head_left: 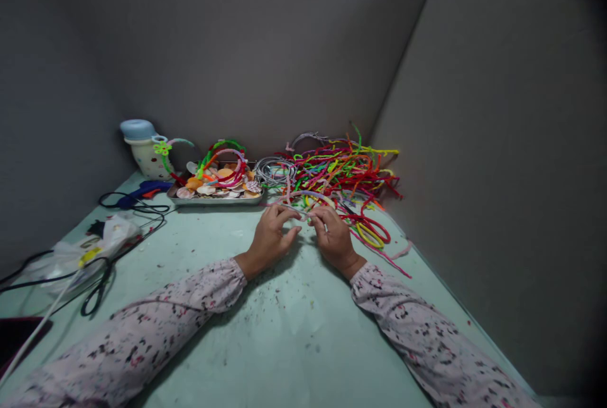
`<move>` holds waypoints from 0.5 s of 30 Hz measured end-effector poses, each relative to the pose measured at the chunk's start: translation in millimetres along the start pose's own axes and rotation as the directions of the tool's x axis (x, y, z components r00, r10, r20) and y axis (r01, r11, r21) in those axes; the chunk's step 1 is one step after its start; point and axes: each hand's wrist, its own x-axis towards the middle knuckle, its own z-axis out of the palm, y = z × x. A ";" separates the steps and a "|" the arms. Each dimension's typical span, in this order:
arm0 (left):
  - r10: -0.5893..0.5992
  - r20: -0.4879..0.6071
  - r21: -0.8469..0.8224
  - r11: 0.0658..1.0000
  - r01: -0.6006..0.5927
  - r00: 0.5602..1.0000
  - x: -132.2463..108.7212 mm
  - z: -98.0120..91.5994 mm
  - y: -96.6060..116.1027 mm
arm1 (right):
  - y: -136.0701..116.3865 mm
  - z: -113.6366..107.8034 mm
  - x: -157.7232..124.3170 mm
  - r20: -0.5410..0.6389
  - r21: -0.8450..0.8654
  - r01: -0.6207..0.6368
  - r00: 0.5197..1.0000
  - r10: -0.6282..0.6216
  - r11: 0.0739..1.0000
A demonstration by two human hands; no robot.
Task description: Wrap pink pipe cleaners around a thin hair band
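Observation:
Both my hands meet above the middle of the table, working on a thin pale pipe cleaner. My left hand has its fingers curled on one stretch of it, while the thumb stands a little apart. My right hand pinches the other side between thumb and fingers. Just beyond the fingertips rises a pale lilac and yellowish arc, like a wrapped headband; whether it joins the held piece I cannot tell. A big heap of coloured pipe cleaners lies behind, with red and yellow loops beside my right hand.
A metal tray of shells has colourful wrapped headbands on top. Grey metal hoops lie beside it. At left are a blue-lidded bottle, a blue glue gun, black cables and a plastic bag.

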 end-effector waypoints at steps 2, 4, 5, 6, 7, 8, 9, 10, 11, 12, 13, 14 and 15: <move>0.001 -0.055 0.089 0.996 0.004 0.998 1.0 -2.4 3.3 | 0.1 0.3 -0.3 -0.001 -0.012 0.005 1.000 -0.005 1.000; 0.008 -0.096 0.142 0.990 0.006 0.995 1.5 -4.3 6.2 | 0.3 0.7 -0.5 -0.007 -0.028 0.004 1.000 -0.004 1.000; 0.014 -0.107 0.151 0.989 0.002 0.994 1.6 -5.0 7.3 | 0.4 0.9 -0.5 -0.011 -0.035 0.002 1.000 -0.002 0.999; 0.020 -0.113 0.152 0.988 -0.003 0.993 1.7 -5.6 8.2 | 0.5 1.0 -0.4 -0.017 -0.042 -0.001 1.000 0.001 0.999; 0.026 -0.114 0.149 0.989 -0.008 0.993 1.8 -6.2 9.0 | 0.6 1.1 -0.2 -0.023 -0.047 -0.003 1.000 0.002 0.999; 0.030 -0.111 0.146 0.989 -0.014 0.993 1.8 -6.7 9.6 | 0.7 1.1 -0.1 -0.030 -0.052 -0.001 1.000 0.000 0.999; 0.035 -0.106 0.145 0.989 -0.019 0.994 1.8 -7.1 10.3 | 0.8 1.0 0.1 -0.036 -0.054 0.002 0.999 -0.004 0.999; 0.038 -0.102 0.145 0.989 -0.023 0.994 1.8 -7.5 10.9 | 1.0 0.9 0.2 -0.041 -0.055 0.004 0.999 -0.006 0.998; 0.039 -0.101 0.147 0.989 -0.024 0.994 1.6 -7.8 11.5 | 1.3 0.7 0.2 -0.046 -0.057 0.001 0.999 -0.004 0.998; 0.039 -0.102 0.152 0.988 -0.023 0.994 1.3 -8.0 12.1 | 1.7 0.5 0.1 -0.051 -0.059 -0.005 0.999 0.002 0.998; 0.039 -0.107 0.159 0.987 -0.022 0.993 1.0 -8.2 12.7 | 2.1 0.4 0.1 -0.056 -0.060 -0.014 0.998 0.010 0.998; 0.038 -0.113 0.166 0.986 -0.019 0.993 0.6 -8.4 13.2 | 2.6 0.3 0.0 -0.060 -0.061 -0.023 0.998 0.019 0.998; 0.040 -0.117 0.173 0.985 -0.019 0.992 0.2 -8.6 13.6 | 3.1 0.3 0.0 -0.063 -0.061 -0.030 0.998 0.027 0.998</move>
